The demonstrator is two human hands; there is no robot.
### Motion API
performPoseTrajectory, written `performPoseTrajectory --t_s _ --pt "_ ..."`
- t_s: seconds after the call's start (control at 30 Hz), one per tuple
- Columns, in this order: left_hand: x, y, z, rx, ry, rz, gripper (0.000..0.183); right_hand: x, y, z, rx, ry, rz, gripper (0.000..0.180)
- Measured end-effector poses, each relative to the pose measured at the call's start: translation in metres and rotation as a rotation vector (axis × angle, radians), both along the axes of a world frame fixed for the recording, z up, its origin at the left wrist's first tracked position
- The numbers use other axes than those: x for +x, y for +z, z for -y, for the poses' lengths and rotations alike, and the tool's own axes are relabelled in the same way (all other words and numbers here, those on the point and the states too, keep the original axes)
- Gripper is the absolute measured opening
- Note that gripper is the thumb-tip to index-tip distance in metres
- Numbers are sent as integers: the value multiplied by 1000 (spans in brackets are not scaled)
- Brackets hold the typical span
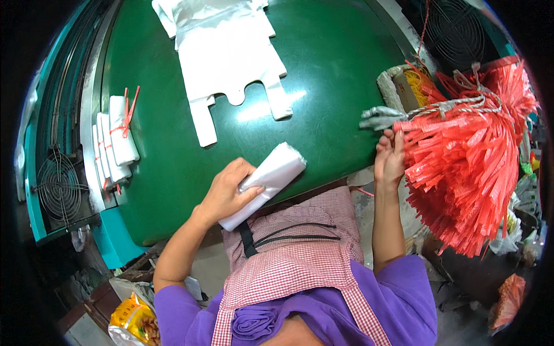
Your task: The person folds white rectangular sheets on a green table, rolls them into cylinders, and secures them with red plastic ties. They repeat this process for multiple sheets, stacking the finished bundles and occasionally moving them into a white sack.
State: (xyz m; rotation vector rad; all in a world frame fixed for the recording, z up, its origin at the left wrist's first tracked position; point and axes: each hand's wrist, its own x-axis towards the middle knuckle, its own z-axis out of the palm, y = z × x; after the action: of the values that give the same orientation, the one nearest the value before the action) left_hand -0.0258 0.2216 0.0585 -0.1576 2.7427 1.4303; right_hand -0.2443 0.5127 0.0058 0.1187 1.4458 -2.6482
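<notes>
My left hand [227, 190] grips a rolled white plastic bag bundle [277, 171], thumb across its top, at the near edge of a green table [329, 142]. On the right, my right hand [390, 158] is raised to a hanging bunch of red plastic strips [463, 164]; its thumb and fingers appear to pinch a strip at the left side. A flat stack of white T-shirt bags [233, 56] lies farther up the table, handles pointing toward me. Several rolled white bundles [123, 134] tied with red strips lie side by side at the left edge.
Grey twisted cord [458, 104] binds the red bunch. Behind it is a box [407, 88] with yellow bands. Round wire fan guards [60, 186] flank the table. A yellow printed packet [134, 320] lies low at left; a red piece [508, 300] lies low at right.
</notes>
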Motion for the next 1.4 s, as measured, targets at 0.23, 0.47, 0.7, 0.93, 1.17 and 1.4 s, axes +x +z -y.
performPoseTrajectory --t_s 0.23,0.47,0.7,0.93,1.17,1.4 --pt "74 -2 14 743 475 -2 20 45 19 90 6 66 -65 21" --pt "86 -12 10 948 508 4 31 12 10 15 -29 -134 107 36" --pt "63 2 21 995 370 51 37 68 23 89 440 183 -150 14" --pt "61 27 17 1000 164 376 27 176 19 110 710 1469 -696 25" --pt "19 28 49 -5 222 -55 32 106 88 94 542 1130 -1183 12" --pt "0 1 4 -286 129 -385 40 84 62 153 376 1297 -279 18"
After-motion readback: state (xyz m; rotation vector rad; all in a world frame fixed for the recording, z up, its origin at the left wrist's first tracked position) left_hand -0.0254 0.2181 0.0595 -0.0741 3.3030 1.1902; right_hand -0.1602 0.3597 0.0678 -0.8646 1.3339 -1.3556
